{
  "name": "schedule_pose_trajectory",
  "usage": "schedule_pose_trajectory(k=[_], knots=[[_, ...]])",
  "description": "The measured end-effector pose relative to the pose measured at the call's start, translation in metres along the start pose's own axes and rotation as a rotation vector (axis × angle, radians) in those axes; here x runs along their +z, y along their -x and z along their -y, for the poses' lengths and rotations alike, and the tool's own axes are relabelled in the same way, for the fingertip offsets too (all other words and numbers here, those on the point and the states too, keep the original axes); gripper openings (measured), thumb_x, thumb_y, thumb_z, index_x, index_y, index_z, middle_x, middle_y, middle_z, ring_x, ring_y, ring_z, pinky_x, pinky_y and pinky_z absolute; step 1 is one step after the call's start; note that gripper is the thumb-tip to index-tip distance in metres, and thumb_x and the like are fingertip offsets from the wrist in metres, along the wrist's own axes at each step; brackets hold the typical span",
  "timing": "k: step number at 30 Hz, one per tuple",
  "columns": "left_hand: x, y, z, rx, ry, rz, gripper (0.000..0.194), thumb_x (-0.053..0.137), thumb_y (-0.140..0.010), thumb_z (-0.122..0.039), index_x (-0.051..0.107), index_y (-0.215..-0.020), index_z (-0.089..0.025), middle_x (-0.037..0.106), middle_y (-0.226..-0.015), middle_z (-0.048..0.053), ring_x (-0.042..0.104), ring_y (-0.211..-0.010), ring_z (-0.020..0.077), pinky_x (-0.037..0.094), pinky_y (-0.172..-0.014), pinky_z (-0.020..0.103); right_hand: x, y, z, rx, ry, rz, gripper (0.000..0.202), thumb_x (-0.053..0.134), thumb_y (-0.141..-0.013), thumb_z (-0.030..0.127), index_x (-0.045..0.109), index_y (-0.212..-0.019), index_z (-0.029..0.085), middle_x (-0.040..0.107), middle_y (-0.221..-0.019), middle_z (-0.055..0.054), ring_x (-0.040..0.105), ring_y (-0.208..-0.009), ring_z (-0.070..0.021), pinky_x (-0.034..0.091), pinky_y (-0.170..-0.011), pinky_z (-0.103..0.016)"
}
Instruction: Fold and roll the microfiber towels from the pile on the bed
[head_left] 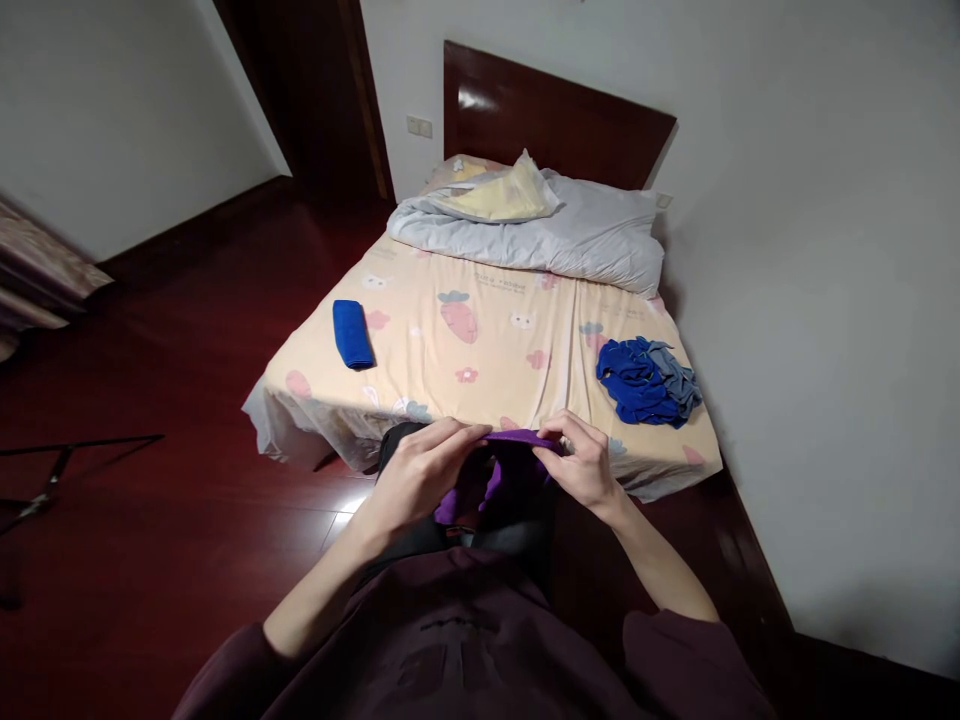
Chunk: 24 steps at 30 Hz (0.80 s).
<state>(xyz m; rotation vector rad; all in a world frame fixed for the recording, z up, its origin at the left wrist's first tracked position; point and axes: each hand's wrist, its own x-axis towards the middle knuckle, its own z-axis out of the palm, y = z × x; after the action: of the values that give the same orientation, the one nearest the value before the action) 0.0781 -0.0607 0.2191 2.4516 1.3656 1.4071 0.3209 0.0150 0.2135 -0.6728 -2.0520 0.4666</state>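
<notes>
A purple cloth (516, 470) hangs in front of my body near the foot of the bed, its upper edge stretched between my hands. My left hand (424, 470) pinches the left end of that edge. At the other end, my right hand (583, 462) grips it between thumb and fingers. The cloth's lower part droops in shadow over my dark trousers, so its full shape is hidden. A neatly folded blue cloth (352, 334) lies on the left of the bed. Crumpled blue cloths (636, 382) with a grey one (679, 378) are heaped on the right.
The bed (420, 370) has a peach patterned sheet. A light grey quilt (600, 225) and a yellow pillow (510, 195) lie by the wooden headboard (555, 110). A white wall (825, 300) runs along the right. A black stand (56, 475) is on the left floor.
</notes>
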Motion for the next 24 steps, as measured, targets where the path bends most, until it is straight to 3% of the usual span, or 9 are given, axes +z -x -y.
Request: schedule_pose_trajectory(k=[6,9,12,16,18,20,22,24], knots=[[-0.037,0.001,0.003,0.082,-0.267,-0.246,0.028,0.063,-0.098,-0.003,0.076,-0.114,-0.022,0.08,-0.092,0.0,0.077,-0.078,0.0109,0.061,-0.077,0.019,0.034,0.026,-0.038,0.114,-0.08,-0.002,0.015,0.064,-0.094,0.011,0.071,-0.094,0.025,0.075,-0.1,-0.005,0.074,-0.092,-0.0199,0.06,-0.079,-0.031],[-0.06,-0.001,0.013,0.112,-0.393,-0.377,0.028,0.069,-0.093,0.001,0.079,-0.104,-0.022,0.08,-0.085,-0.004,0.076,-0.074,0.0092,0.059,-0.076,0.017,0.039,0.038,-0.06,0.208,-0.074,0.004,0.016,0.061,-0.094,0.012,0.073,-0.095,0.023,0.077,-0.1,-0.006,0.075,-0.094,-0.0208,0.06,-0.083,-0.032],[-0.086,-0.003,0.033,0.105,-0.472,-0.463,0.026,0.073,-0.089,0.0,0.081,-0.097,-0.022,0.08,-0.083,-0.004,0.075,-0.07,0.0096,0.057,-0.071,0.018,0.028,0.051,-0.087,0.302,-0.014,0.056,0.026,0.056,-0.088,0.01,0.076,-0.099,0.022,0.078,-0.102,-0.006,0.076,-0.098,-0.023,0.061,-0.087,-0.035],[-0.117,0.004,0.067,0.001,-0.523,-0.543,0.022,0.073,-0.087,-0.006,0.085,-0.092,-0.024,0.081,-0.083,-0.002,0.074,-0.071,0.0134,0.053,-0.067,0.023,-0.003,0.069,-0.118,0.436,0.088,0.128,0.032,0.05,-0.089,0.014,0.079,-0.1,0.022,0.08,-0.102,-0.007,0.077,-0.095,-0.024,0.063,-0.085,-0.037],[-0.129,0.013,0.08,-0.033,-0.501,-0.495,0.021,0.071,-0.089,-0.012,0.085,-0.092,-0.027,0.081,-0.082,-0.004,0.074,-0.071,0.0143,0.055,-0.068,0.025,-0.019,0.075,-0.125,0.458,0.137,0.147,0.03,0.05,-0.095,0.02,0.079,-0.102,0.023,0.08,-0.102,-0.007,0.077,-0.09,-0.0236,0.063,-0.081,-0.035],[-0.141,0.022,0.085,-0.066,-0.432,-0.355,0.023,0.069,-0.091,-0.018,0.085,-0.095,-0.033,0.081,-0.087,-0.006,0.075,-0.071,0.0146,0.059,-0.071,0.027,-0.031,0.08,-0.127,0.426,0.213,0.142,0.029,0.05,-0.098,0.022,0.078,-0.104,0.022,0.079,-0.102,-0.008,0.076,-0.089,-0.0235,0.062,-0.081,-0.035],[-0.15,0.028,0.08,-0.122,-0.302,-0.13,0.028,0.064,-0.094,-0.025,0.085,-0.104,-0.039,0.082,-0.098,-0.008,0.077,-0.077,0.0161,0.064,-0.075,0.029,-0.038,0.084,-0.128,0.374,0.305,0.121,0.028,0.049,-0.097,0.02,0.076,-0.103,0.022,0.078,-0.1,-0.009,0.075,-0.087,-0.0236,0.061,-0.083,-0.035],[-0.157,0.03,0.068,-0.225,-0.249,-0.002,0.03,0.059,-0.094,-0.034,0.085,-0.105,-0.044,0.082,-0.103,-0.009,0.079,-0.081,0.0176,0.067,-0.076,0.03,-0.042,0.087,-0.131,0.334,0.396,0.086,0.025,0.05,-0.094,0.016,0.073,-0.098,0.022,0.076,-0.096,-0.009,0.073,-0.085,-0.0233,0.06,-0.084,-0.035]])
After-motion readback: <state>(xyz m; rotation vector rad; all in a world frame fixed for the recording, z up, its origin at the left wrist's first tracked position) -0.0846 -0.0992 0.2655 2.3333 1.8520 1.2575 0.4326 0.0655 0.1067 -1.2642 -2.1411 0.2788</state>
